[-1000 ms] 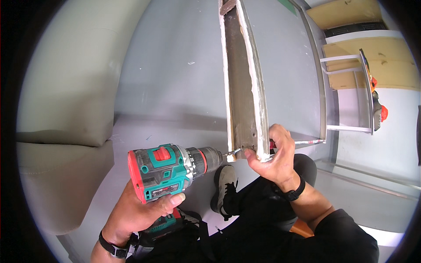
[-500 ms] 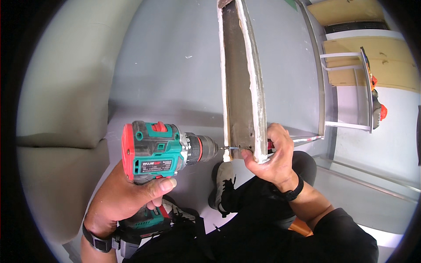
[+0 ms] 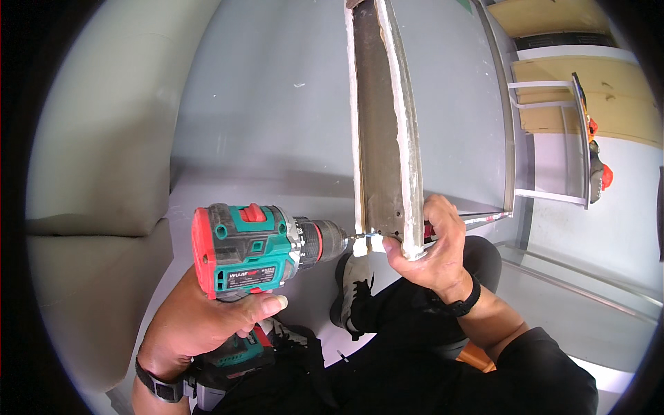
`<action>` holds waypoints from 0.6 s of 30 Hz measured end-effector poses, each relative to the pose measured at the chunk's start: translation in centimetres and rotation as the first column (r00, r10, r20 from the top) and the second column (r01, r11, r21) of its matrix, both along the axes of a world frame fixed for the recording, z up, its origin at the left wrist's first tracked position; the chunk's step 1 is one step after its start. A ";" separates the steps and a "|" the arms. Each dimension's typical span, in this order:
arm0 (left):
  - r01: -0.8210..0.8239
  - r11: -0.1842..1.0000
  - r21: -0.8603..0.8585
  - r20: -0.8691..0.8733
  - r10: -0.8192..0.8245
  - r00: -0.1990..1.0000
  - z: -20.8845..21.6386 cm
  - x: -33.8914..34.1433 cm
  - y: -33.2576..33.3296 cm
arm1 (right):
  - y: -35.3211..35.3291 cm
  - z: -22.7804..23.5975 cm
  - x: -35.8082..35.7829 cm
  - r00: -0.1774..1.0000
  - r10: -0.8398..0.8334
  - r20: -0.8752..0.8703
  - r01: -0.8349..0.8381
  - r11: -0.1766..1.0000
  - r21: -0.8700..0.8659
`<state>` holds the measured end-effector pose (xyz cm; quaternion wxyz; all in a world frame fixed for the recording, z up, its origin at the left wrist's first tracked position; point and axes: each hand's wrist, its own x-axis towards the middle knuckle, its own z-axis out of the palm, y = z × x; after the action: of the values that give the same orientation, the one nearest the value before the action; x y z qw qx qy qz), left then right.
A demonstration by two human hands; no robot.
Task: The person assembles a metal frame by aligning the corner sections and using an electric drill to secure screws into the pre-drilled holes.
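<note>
Drill, lower left of frame, your left hand curled round its grip; your right hand pinches the lower end of the white-edged channel, mid-frame. Step looks like drilling or screwdriving at its left wall; next move probably calls for keeping the bit square. Bit tip unclear; red piece behind unidentifiable; channel top cut off.

Bright, diffuse light peaks on the white wall at 3 o'clock and leaves a soft shadow on the grey surface toward 10 o'clock, while black clothing near 6 o'clock loses detail and straight edges bow toward the dark rim.
</note>
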<state>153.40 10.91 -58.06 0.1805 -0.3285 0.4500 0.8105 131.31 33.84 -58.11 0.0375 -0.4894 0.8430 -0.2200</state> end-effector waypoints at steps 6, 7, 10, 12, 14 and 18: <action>-0.017 1.000 -0.010 0.007 0.017 1.000 -0.1 0.0 0.1 | 0.1 0.0 0.1 1.000 -0.005 -0.007 0.005 1.000 0.015; -0.005 1.000 -0.010 0.002 0.005 1.000 -0.1 0.0 0.1 | 0.1 0.0 0.1 1.000 -0.005 -0.007 0.005 1.000 0.016; 0.001 1.000 -0.008 -0.002 -0.001 1.000 -0.1 -0.1 0.1 | 0.0 -0.1 0.1 1.000 -0.003 -0.012 0.003 1.000 0.010; -0.005 1.000 -0.008 0.000 0.005 1.000 -0.1 -0.2 0.1 | 0.0 -0.1 0.1 1.000 -0.002 0.000 0.002 1.000 0.014; 0.009 1.000 0.001 -0.003 -0.009 1.000 -0.2 -0.2 0.1 | 0.1 -0.3 0.0 1.000 0.004 -0.005 -0.004 1.000 0.001; -0.003 1.000 0.019 0.029 0.003 1.000 -0.4 -0.1 0.4 | 0.2 -0.5 0.0 1.000 -0.010 0.003 0.010 1.000 0.014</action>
<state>153.29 11.27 -58.50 0.1890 -0.3390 0.4390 0.8103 131.34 34.03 -58.58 0.0412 -0.4845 0.8469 -0.2151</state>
